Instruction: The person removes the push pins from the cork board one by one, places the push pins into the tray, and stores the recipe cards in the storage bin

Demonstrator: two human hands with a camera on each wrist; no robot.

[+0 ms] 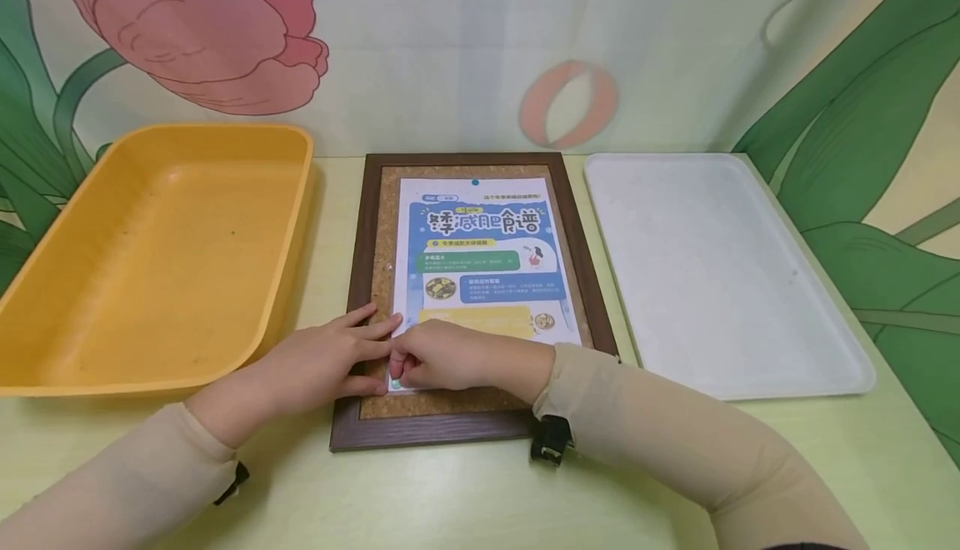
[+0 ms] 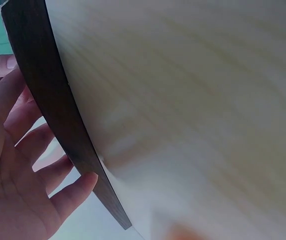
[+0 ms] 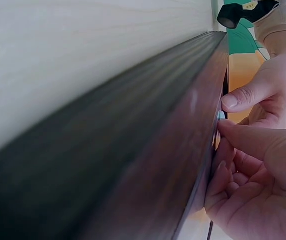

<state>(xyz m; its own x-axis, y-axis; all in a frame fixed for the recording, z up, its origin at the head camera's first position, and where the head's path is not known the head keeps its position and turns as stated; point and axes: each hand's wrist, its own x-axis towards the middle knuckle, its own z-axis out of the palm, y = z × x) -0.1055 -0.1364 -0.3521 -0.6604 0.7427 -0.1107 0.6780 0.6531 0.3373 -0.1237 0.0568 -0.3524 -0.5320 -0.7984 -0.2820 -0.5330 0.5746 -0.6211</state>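
A sheet of printed paper (image 1: 480, 242) lies on a wood-framed cork board (image 1: 375, 283), with a teal push pin (image 1: 475, 182) at its top middle. My right hand (image 1: 446, 354) bends over the sheet's lower left corner, fingers curled. Its thumb and fingertips are at a second teal pin (image 3: 221, 115) there; how far that pin is in cannot be seen. My left hand (image 1: 322, 362) rests across the board's left side with fingers spread, fingertips on the paper's edge. In the left wrist view, the left fingers (image 2: 73, 195) reach over the dark frame (image 2: 48, 90).
A yellow tray (image 1: 187, 258) stands left of the board, close to the left forearm. On the right lies a white tray (image 1: 712, 267). Behind the light table (image 1: 420, 508) is a wall with painted flowers. Black straps sit under both wrists.
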